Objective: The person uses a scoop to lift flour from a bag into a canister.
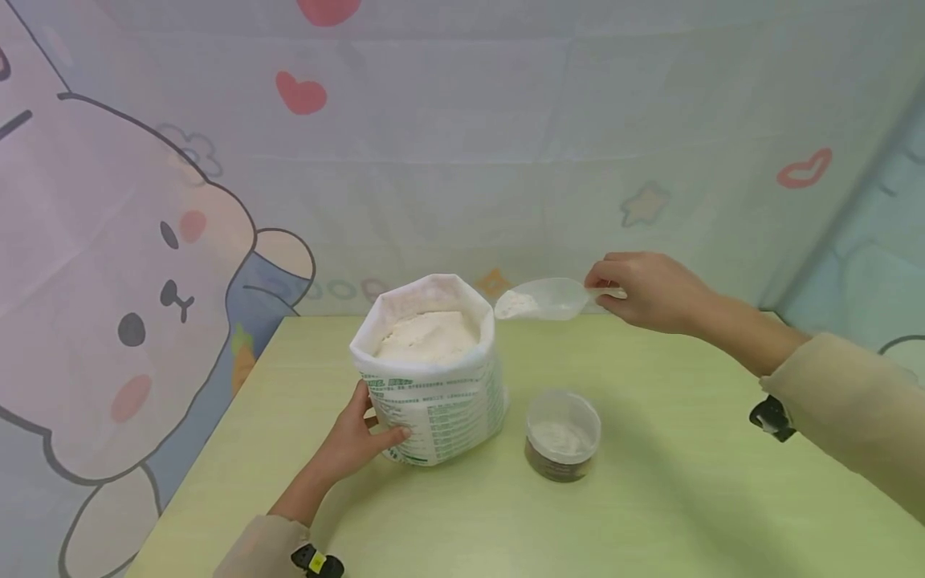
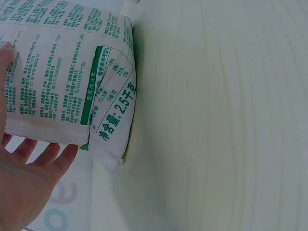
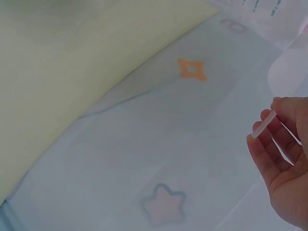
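A white bag of flour (image 1: 441,409) with green print stands on the table, its top open and white flour (image 1: 429,337) showing inside. My left hand (image 1: 354,441) grips its lower left side, the thumb on the printed face. In the left wrist view, the fingers of that left hand (image 2: 29,178) curl around the bag's (image 2: 48,72) edge. Pinched by its handle, a clear scoop (image 1: 552,299) hangs from my right hand (image 1: 650,293), with flour near its tip beside the bag's rim. The right wrist view shows the right hand (image 3: 288,163) on the handle (image 3: 263,125).
A clear round tub (image 1: 562,437) with white powder inside stands on the table right of the bag. The pale green table (image 1: 686,449) meets a hanging cloth (image 1: 506,160) with cartoon prints at its back edge.
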Demonstrator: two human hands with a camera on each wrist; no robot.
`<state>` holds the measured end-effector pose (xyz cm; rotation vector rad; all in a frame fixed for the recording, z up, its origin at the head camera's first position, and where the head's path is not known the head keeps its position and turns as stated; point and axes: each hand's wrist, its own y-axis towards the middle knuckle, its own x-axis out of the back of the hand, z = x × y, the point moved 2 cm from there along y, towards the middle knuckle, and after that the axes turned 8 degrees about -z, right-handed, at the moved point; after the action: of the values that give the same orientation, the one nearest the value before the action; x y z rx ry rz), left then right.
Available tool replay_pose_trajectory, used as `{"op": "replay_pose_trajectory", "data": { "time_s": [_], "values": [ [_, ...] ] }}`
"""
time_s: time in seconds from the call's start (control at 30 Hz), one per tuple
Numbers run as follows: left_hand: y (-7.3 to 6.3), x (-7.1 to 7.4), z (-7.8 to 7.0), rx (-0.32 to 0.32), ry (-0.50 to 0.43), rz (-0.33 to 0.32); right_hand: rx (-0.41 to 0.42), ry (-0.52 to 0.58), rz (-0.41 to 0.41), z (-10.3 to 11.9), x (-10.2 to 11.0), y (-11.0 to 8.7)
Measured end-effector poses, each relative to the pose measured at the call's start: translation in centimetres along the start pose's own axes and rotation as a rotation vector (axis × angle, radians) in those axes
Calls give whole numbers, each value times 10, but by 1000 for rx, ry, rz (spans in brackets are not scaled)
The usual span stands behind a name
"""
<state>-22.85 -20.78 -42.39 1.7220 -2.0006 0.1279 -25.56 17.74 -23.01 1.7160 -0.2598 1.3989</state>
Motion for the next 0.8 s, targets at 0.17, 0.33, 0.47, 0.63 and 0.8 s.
{"op": "replay_pose_trajectory", "data": {
  "time_s": [0.17,0.33,0.47,0.63,0.8],
  "values": [
    [0,0,0,13,2,-2,8,-8,-24,-8,2,-11],
    [0,0,-1,9,0,-1,17,-14,-46,-15,0,-23],
    [-1,0,-4,19,2,-2,15,-8,-48,-17,-6,-34],
    [-4,1,-19,20,-11,7,-4,11,-12,-17,-23,-51],
    [-7,1,-33,25,-8,13,-10,16,31,-20,-40,-68]
  ]
}}
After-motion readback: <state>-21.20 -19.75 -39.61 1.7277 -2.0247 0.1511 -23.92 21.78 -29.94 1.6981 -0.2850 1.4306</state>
